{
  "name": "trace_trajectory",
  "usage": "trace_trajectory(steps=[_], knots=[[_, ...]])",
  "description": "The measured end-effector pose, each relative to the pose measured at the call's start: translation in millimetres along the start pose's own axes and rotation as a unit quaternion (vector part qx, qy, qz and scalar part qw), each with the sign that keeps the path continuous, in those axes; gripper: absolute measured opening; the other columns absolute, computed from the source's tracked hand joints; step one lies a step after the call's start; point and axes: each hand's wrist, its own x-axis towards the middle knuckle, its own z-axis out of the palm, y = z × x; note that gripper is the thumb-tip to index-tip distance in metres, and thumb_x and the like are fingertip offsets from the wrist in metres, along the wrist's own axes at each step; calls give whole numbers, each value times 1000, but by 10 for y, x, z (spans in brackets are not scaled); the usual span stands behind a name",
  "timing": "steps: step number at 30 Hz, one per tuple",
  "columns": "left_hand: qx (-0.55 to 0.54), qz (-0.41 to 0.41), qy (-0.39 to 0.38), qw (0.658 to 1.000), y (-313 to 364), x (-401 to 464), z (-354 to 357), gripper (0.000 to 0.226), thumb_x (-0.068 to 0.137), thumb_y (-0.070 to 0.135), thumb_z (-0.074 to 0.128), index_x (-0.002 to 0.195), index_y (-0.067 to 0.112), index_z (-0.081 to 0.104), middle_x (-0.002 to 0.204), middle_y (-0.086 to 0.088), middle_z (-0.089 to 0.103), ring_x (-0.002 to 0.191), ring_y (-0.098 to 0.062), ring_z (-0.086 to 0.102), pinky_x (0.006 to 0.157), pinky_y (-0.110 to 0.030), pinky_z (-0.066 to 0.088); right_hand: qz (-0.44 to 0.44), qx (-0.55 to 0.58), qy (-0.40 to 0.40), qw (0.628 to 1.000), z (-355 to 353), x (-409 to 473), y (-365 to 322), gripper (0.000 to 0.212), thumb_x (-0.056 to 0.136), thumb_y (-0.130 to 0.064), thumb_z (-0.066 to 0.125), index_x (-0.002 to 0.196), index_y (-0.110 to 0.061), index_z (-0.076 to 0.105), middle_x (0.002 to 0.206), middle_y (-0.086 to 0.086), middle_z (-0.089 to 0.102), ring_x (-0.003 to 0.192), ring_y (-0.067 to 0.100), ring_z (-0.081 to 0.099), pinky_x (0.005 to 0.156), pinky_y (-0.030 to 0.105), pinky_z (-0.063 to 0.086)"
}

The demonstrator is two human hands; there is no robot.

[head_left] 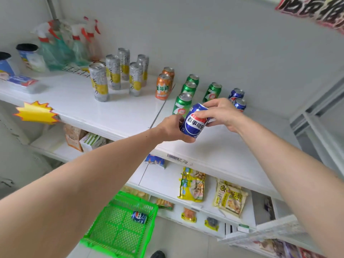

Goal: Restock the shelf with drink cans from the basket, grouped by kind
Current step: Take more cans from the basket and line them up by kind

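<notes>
A blue cola can [193,122] is held tilted over the front of the white shelf [130,112]. My left hand [170,128] grips its lower part and my right hand [219,112] pinches its top. On the shelf stand groups: several tall silver-and-yellow cans [115,75], two orange cans [163,86], several green cans [189,89], two blue cola cans [237,98] at the right. The green basket [104,231] lies on the floor below with one blue can [139,217] inside.
Spray bottles [61,47] and tubs [30,56] fill the shelf's back left. A yellow starburst tag [36,112] sticks out from the shelf edge. Snack packets [192,184] lie on lower shelves. A metal frame [316,116] stands at the right.
</notes>
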Motion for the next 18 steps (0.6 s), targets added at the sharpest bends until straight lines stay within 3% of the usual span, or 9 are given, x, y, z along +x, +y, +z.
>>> trace_trajectory(steps=[2, 6, 11, 18], knots=[[4, 5, -5, 1000, 77, 265, 170, 58, 61, 35, 88, 108, 18, 59, 101, 1, 68, 91, -17, 65, 85, -32, 55, 2, -16, -1, 1000, -209, 206, 150, 48, 70, -17, 87, 111, -6, 67, 100, 9, 73, 98, 25, 70, 81, 43, 60], [37, -5, -35, 999, 184, 738, 514, 62, 67, 32, 85, 118, 12, 56, 111, -5, 66, 100, -23, 63, 90, -39, 53, 2, -66, 13, 998, -562, 510, 478, 68, 66, -20, 90, 125, -7, 60, 107, 9, 71, 97, 24, 69, 84, 47, 59], [127, -12, -122, 984, 268, 1101, 841, 86, 78, 39, 76, 146, 11, 31, 145, -7, 43, 128, -25, 46, 105, -34, 40, 3, -120, 43, 992, -980, 711, 905, 54, 61, -19, 91, 109, -18, 67, 103, 3, 70, 96, 19, 68, 87, 41, 57], [272, 10, -120, 955, 270, 1398, 1003, 77, 85, 48, 64, 144, 11, 32, 141, -10, 46, 129, -27, 44, 103, -38, 41, 8, -134, 79, 988, -1255, 765, 1252, 67, 57, -12, 93, 119, -19, 67, 111, 0, 68, 101, 17, 65, 85, 27, 50]])
